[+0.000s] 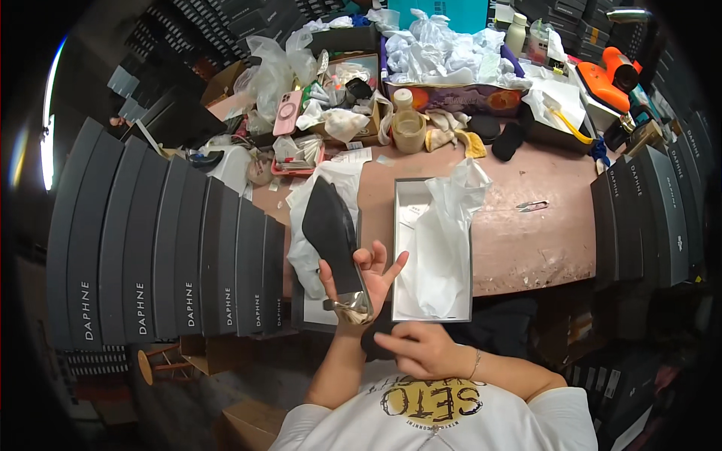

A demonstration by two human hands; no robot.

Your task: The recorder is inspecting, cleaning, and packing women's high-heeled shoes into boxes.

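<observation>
My left hand (382,279) holds a shoe (329,225) with its dark sole turned up. The shoe's toe points away from me, and its shiny gold heel end (352,308) lies by my wrist. Thumb and fingers rest at opposite sides of the sole. My right hand (425,350) hovers before my chest, index finger stretched toward the left, other fingers bent, with nothing visible in it. Beyond it stands an uncovered shoebox (468,263) with white tissue paper (436,263) inside. More tissue paper (302,255) and part of another box (316,316) show beneath the shoe.
Dark shoeboxes stand in rows at left (177,248) and right (639,218). Small thread snips (534,206) lie on the pinkish table (526,252). Along the back are a bottle (408,124), a phone (287,113), a carton of crumpled paper (451,94) and an orange heat-gun-like tool (604,84).
</observation>
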